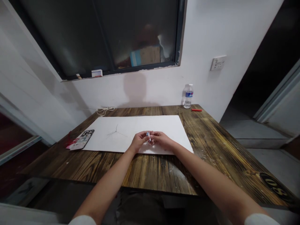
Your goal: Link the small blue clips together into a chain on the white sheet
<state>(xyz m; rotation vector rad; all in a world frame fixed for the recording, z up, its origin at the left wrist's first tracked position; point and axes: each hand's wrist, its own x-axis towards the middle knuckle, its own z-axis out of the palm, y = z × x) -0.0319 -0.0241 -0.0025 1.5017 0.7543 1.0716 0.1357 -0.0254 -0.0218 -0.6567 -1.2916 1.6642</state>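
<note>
My left hand [138, 140] and my right hand [162, 140] meet above the near edge of a large white board [161, 122]. Between their fingertips is a small white-and-blue piece [149, 136], gripped from both sides. It looks like a little wrapper or sleeve, but its exact kind is too small to make out. Fingers cover much of it. To the left of my hands, thin dark branching lines [116, 131] show on the board; whether they are drawn or are a thin wire I cannot tell.
A patterned phone [85, 139] lies over the board's left end, beside something red [72, 142]. A coiled white cable [105, 110] rests at the back left of the wooden table [93, 162]. At the back right are a water bottle [188, 97] and a red pen [196, 110].
</note>
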